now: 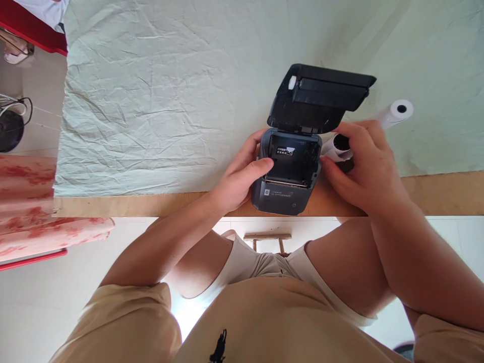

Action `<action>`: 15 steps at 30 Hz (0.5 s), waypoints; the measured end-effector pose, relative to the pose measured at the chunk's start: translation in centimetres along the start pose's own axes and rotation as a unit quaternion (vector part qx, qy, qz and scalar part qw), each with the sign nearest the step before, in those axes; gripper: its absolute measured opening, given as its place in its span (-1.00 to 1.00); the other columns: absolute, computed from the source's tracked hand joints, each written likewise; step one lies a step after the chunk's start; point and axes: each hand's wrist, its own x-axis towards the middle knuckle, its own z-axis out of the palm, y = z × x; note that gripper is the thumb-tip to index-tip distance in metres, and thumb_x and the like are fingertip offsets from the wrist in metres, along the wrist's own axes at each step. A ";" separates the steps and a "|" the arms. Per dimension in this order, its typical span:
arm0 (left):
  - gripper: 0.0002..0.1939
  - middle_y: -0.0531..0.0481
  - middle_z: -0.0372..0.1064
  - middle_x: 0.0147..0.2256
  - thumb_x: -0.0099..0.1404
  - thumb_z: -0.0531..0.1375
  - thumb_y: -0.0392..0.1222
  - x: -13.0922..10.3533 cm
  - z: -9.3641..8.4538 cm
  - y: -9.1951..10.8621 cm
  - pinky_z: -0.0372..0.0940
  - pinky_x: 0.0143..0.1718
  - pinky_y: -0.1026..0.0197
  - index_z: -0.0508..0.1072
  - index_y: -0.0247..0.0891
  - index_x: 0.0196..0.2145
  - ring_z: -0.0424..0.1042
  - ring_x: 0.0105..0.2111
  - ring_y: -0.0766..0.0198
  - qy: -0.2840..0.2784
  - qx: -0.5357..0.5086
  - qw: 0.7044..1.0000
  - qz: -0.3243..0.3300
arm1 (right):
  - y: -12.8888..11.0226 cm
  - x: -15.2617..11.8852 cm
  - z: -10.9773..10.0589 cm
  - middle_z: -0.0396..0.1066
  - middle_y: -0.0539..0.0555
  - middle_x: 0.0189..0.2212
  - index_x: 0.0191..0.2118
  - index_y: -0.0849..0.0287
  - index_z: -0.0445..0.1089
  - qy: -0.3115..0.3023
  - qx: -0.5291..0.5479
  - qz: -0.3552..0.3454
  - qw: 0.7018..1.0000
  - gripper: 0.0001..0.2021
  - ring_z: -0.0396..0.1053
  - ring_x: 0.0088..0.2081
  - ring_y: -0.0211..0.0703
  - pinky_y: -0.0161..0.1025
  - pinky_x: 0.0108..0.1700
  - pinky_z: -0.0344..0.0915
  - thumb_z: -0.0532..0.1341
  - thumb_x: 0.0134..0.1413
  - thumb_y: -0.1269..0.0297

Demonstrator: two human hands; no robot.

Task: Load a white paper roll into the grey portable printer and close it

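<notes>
A dark grey portable label printer [287, 199] stands at the table's front edge with its black lid [302, 111] swung up and back. Inside its bay I see a small white printed sticker, and no roll sits there. My left hand [242, 174] grips the printer's left side, thumb over the bay's rim. To the right of the printer, my right hand [372, 161] is closed around a small white paper roll [333, 149] with a dark core. Just behind that hand lies a second white paper roll [395, 115], partly covered by the fingers.
A wrinkled pale green cloth [159, 101] covers the table, leaving a bare wooden front edge [151, 204]. At far left are a red-edged item [38, 33], a dark round object with cables [11, 128] and a red-patterned cloth [34, 201]. My legs are below the table edge.
</notes>
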 end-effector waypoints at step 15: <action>-0.41 0.03 0.78 0.06 0.54 0.56 0.38 0.1 0.1 -0.2 0.70 -0.02 0.06 0.62 0.03 0.27 0.77 0.03 0.06 0.000 -0.009 1.000 0.017 | -2.5 -0.1 -1.1 0.70 0.04 0.13 0.69 -0.49 0.32 0.069 0.024 0.019 0.997 -0.30 0.78 0.02 0.16 0.16 -0.01 0.77 0.47 0.64 0.05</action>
